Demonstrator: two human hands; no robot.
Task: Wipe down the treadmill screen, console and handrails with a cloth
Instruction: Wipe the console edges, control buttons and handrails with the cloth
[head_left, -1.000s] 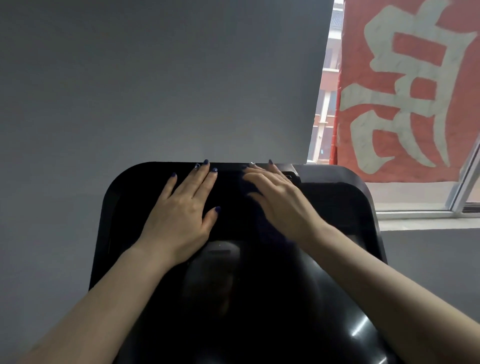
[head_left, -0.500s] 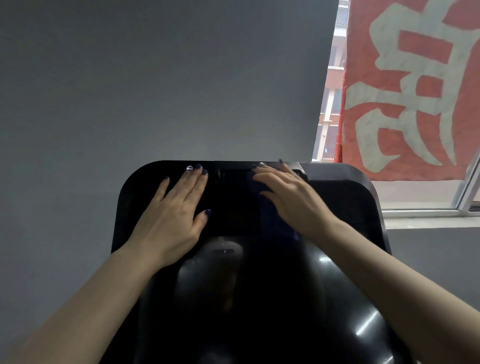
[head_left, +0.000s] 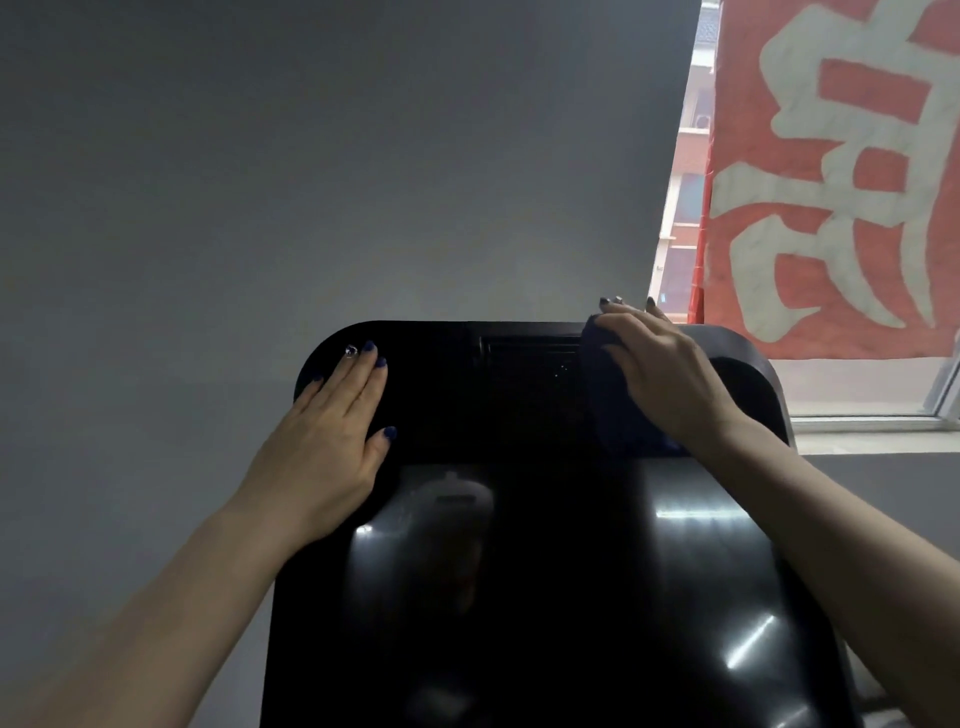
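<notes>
The right hand (head_left: 670, 379) presses flat, fingers together, on a dark blue cloth (head_left: 610, 410) at the upper right of the treadmill console (head_left: 519, 597), fingertips over its top edge. The left hand (head_left: 332, 441) lies flat and empty on the upper left. The console's long axis runs away from the viewer, toward the grey wall (head_left: 311, 156).

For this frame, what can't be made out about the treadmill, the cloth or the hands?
- Handrails: none visible in the head view; outside the frame.
- Cloth: dark against the dark console, mostly under the right hand; its edges are unclear.
- Screen: glare and reflections; any dirt is unreadable.
- Left hand: flat; anything beneath is hidden.
</notes>
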